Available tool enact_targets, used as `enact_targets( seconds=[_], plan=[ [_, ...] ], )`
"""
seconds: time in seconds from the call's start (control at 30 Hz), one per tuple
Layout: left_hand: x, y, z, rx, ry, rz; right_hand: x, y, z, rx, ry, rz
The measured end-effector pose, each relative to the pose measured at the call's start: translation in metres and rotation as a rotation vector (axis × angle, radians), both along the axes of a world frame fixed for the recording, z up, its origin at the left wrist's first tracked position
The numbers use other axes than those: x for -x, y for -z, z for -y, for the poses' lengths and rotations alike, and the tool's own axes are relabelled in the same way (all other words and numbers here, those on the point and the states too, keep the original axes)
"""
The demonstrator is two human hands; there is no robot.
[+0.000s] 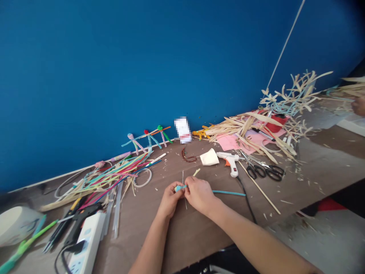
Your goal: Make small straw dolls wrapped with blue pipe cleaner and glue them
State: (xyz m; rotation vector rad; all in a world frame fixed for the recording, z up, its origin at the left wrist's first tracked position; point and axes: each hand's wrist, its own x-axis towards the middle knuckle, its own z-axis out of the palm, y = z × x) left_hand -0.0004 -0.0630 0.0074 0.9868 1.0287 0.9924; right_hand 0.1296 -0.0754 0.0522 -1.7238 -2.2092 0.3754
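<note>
Close together over the near middle of the table, both hands are closed on a light-blue pipe cleaner (179, 188). My left hand (169, 201) pinches its bunched, coiled end. The fingers of my right hand (200, 195) grip it just to the right. A long, straight blue length (229, 193) lies beyond the right hand; whether it joins the coiled part is hidden by that hand. Thin pale wire (186, 205) shows above and below the fingers. A pale strip tip (196, 172) sticks up behind the right hand.
A white glue gun (232, 161), its cord, scissors (265, 172) and a thin stick (259, 187) lie to the right. Pipe cleaners (114, 175) and a power strip (88, 243) are left. Pipe-cleaner figures (148, 137) lean on the wall. Dried strips (245, 129) pile up right; another person's hand (358, 105) shows far right.
</note>
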Motion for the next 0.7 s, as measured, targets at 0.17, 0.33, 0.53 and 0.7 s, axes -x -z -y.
enact_targets(
  seconds=[0.17, 0.33, 0.53, 0.7],
  plan=[
    [-0.001, 0.002, 0.000, -0.061, -0.018, -0.027, -0.002, -0.004, 0.000, -0.015, -0.022, 0.038],
    [-0.002, 0.001, 0.000, -0.065, -0.002, -0.032, -0.006, -0.013, -0.003, 0.015, -0.084, 0.079],
    [-0.003, -0.002, 0.001, -0.080, 0.015, -0.062, -0.008, -0.017, -0.006, 0.040, -0.131, 0.117],
    [-0.001, -0.002, 0.001, -0.073, 0.027, -0.037, -0.014, -0.025, -0.011, -0.059, -0.258, 0.139]
  ],
)
